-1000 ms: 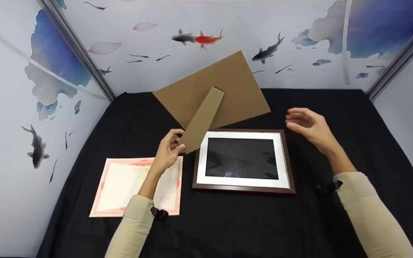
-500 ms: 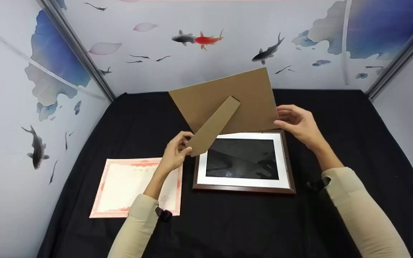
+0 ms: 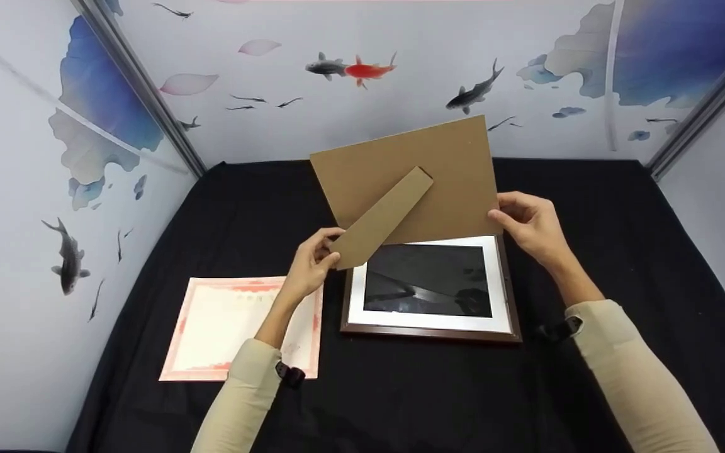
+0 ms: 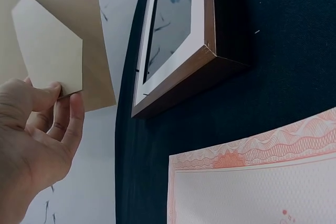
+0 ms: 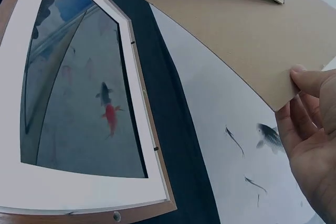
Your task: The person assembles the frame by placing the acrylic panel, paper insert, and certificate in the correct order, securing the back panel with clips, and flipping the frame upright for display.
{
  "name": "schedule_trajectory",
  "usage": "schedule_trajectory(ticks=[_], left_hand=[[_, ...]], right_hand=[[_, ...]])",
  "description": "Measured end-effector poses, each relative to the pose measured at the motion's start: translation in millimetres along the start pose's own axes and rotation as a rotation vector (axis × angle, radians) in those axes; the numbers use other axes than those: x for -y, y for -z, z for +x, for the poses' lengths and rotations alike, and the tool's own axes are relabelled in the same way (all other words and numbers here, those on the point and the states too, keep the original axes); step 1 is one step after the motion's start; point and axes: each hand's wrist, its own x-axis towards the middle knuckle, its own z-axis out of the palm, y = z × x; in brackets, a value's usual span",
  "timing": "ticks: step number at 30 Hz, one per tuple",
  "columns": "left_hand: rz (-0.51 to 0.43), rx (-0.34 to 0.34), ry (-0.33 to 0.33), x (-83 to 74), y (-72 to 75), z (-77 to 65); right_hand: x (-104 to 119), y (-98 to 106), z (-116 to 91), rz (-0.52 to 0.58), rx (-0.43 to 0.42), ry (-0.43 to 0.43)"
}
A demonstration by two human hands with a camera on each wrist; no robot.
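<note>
A brown picture frame backboard (image 3: 457, 151) with a slanting easel leg (image 3: 381, 223) is held up in the head view, tilted above the far side of the picture frame (image 3: 432, 331). My left hand (image 3: 308, 264) pinches the free end of the leg between thumb and fingers, as the left wrist view also shows with the leg's end (image 4: 55, 51). At the board's right edge, near its lower corner, my right hand (image 3: 535, 229) pinches it, thumb on the brown face. The picture frame lies on the black cloth, its white mat (image 3: 501, 283) surrounding dark glass (image 3: 425, 280).
A certificate sheet (image 3: 230, 327) with a pink border lies left of the picture frame, partly covered by my left forearm in the head view. Black cloth (image 3: 432, 396) covers the table. Fish-printed wall panels (image 3: 387, 31) enclose the back and sides.
The backboard has moved right and tilted to a flatter angle with my left hand on its leg. My right hand has come in from the right and taken hold of its right edge.
</note>
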Motion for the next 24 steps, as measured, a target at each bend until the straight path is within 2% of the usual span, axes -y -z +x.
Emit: schedule_trajectory(ticks=[4,8,13,18,24], left_hand=[[-0.043,-0.024,0.008,1.7,-0.9,0.5],[-0.073,-0.043,0.045,4.0,-3.3,0.4],[-0.111,-0.064,0.091,7.2,-9.0,2.3],[-0.113,-0.070,0.075,5.8,-14.5,5.6],[-0.096,-0.042,0.072,2.1,-19.4,3.5]], right_hand=[[-3.0,2.3,-8.2,0.028,-0.030,-0.021],[-7.6,6.0,-19.8,0.075,-0.055,-0.054],[-13.4,10.1,-35.4,0.105,-0.106,-0.150],[-20.3,14.3,-51.6,0.161,-0.143,-0.256],[-29.2,17.6,-71.5,0.213,-0.141,-0.317]])
